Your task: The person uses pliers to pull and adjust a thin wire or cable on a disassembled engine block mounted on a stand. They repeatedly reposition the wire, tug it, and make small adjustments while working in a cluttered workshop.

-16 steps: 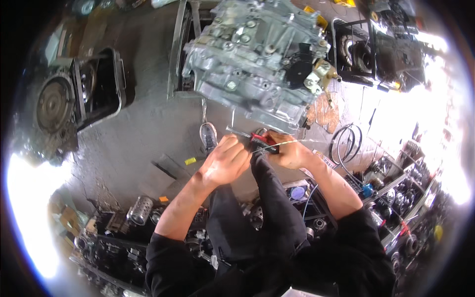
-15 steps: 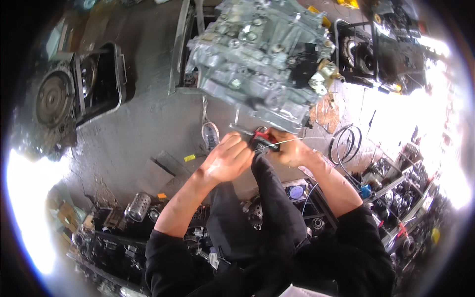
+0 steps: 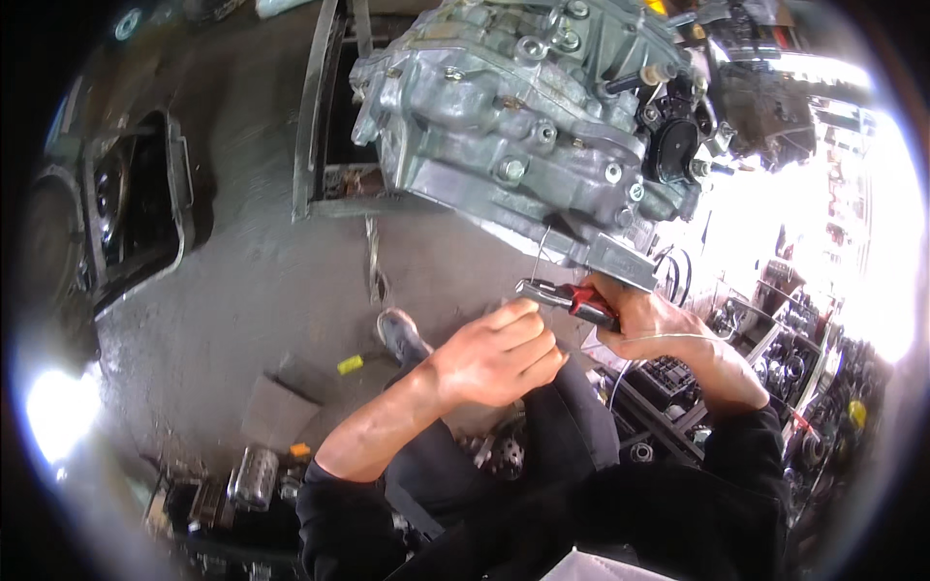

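My right hand (image 3: 635, 310) is wrapped round a pair of pliers (image 3: 593, 304) with red and black handles and a metal head. The jaws point left, under the near edge of a big grey metal gearbox housing (image 3: 465, 121). A thin wire (image 3: 539, 254) hangs from the housing's lower edge down to the jaws. My left hand (image 3: 499, 356) is curled closed just below and left of the plier head; what its fingers hold, if anything, is hidden. Another pale strand of wire (image 3: 678, 335) trails from the right hand across my forearm.
A metal frame stand (image 3: 308, 145) supports the housing. At far left stands another dark frame (image 3: 182, 208) with a round part. Racks of gears and metal parts (image 3: 780, 334) fill the right side. A metal drum (image 3: 254, 476) and a yellow piece (image 3: 350, 364) lie on the floor.
Both hands and the pliers have shifted right and slightly down in view, while the housing looks larger and closer. The pliers' head now shows clearly beside the hanging wire.
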Demonstrator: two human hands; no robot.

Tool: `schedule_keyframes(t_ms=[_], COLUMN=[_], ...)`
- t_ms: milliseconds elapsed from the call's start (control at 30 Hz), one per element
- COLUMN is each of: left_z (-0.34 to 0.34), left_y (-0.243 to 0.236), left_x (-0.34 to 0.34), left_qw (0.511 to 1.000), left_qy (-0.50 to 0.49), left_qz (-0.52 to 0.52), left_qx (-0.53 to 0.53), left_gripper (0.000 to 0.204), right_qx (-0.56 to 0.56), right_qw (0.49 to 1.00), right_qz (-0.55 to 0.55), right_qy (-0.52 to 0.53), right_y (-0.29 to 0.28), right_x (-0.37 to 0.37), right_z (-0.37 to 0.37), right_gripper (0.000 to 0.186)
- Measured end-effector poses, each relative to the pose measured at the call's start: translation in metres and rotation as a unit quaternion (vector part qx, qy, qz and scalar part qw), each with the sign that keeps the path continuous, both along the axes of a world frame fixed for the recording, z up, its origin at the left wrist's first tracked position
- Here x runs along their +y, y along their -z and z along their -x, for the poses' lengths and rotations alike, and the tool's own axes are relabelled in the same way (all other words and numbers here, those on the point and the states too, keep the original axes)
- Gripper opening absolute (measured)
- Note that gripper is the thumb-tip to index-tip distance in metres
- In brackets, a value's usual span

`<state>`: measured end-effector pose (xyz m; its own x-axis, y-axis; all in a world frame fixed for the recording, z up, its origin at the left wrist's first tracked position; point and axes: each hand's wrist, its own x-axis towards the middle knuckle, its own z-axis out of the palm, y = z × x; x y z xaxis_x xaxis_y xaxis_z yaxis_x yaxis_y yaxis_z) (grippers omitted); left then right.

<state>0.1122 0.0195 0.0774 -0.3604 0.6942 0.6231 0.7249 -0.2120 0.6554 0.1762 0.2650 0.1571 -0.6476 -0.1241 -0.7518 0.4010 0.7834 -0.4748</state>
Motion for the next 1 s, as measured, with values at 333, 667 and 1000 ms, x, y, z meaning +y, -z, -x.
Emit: schedule_keyframes(t_ms=[333,667,1000], left_z=[0.019,0.020,0.024], left_y=[0.047,0.044,0.038], left_x=[0.013,0.021,0.018], left_qw=[0.972,0.956,0.942], left_qy=[0.007,-0.004,-0.003], left_qz=[-0.104,-0.145,-0.088], left_qx=[0.212,0.257,0.323], left_gripper=[0.015,0.023,0.024], right_qx=[0.035,0.193,0.203], right_qw=[0.995,0.961,0.890], right_qz=[-0.054,0.169,0.336], right_qy=[-0.074,0.101,0.232], right_y=[-0.004,0.059,0.096], right_x=[-0.002,-0.021,-0.037], right_z=[-0.008,-0.044,-0.065], right_gripper=[0.055,0.046,0.061])
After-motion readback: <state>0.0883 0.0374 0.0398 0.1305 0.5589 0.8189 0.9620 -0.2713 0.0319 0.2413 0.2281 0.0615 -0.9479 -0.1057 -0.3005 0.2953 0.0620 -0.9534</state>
